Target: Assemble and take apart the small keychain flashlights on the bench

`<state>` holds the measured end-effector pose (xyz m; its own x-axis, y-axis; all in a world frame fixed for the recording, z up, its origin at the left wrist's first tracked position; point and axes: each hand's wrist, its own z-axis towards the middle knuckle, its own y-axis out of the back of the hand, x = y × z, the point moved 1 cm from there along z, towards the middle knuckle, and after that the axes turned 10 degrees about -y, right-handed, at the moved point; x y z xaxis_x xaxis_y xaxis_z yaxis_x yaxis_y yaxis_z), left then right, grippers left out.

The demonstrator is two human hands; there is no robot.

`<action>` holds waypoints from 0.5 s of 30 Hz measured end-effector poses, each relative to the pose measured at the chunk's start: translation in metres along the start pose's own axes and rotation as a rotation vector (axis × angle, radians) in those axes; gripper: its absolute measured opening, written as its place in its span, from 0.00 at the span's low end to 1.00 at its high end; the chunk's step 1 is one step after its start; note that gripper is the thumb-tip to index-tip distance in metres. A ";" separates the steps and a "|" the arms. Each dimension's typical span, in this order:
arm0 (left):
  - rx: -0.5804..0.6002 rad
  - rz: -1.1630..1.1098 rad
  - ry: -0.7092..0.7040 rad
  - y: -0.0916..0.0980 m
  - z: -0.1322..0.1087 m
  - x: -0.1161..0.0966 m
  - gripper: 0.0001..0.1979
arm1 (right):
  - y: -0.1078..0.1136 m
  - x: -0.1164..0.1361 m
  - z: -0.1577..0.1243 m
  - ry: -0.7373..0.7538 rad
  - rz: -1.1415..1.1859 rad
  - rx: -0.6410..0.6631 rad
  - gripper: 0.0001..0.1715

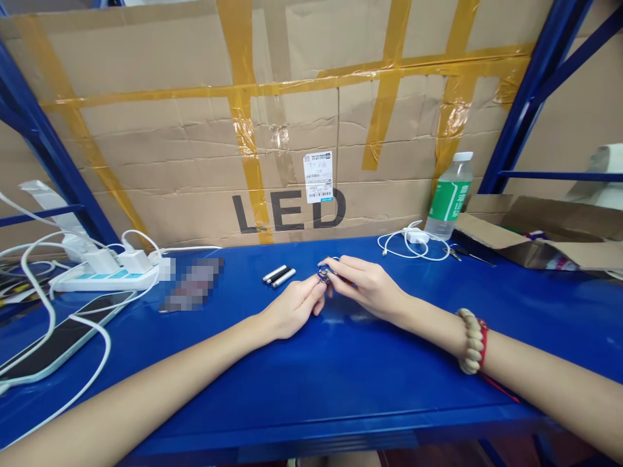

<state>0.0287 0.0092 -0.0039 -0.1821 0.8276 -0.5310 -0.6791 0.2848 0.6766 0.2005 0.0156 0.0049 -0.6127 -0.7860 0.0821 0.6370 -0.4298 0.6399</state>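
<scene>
Over the middle of the blue shelf (311, 389), both hands meet at a small blue ring-shaped piece (322, 270) with shiny metal parts. My left hand (296, 305) pinches it from the left between thumb and fingers. From the right, my right hand (372, 282) is closed on its other side, fingertips together. The fingers cover much of the piece, so its exact kind does not show. Just beyond my left hand lie short silver and black cylinders (279, 276), side by side.
At the left are a white power strip (117, 279), looping white cables and a phone (63, 331). A blurred-out flat item (192, 285) lies nearby. At the back right are a coiled cable (413, 240), a water bottle (450, 194) and a cardboard tray (506, 246). A large carton (185, 155) stands behind.
</scene>
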 end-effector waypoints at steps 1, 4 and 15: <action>-0.009 -0.013 0.000 0.000 0.000 0.000 0.17 | 0.000 0.000 0.000 0.004 0.002 0.000 0.18; -0.040 -0.042 0.000 -0.001 0.000 0.001 0.16 | 0.000 -0.001 0.000 0.013 0.009 -0.004 0.18; -0.146 0.108 0.090 0.002 0.002 -0.001 0.17 | 0.003 -0.003 0.000 -0.105 0.104 0.088 0.23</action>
<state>0.0286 0.0096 -0.0012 -0.3180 0.8008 -0.5076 -0.7472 0.1179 0.6541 0.2046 0.0170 0.0068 -0.5940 -0.7717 0.2273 0.6589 -0.3045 0.6879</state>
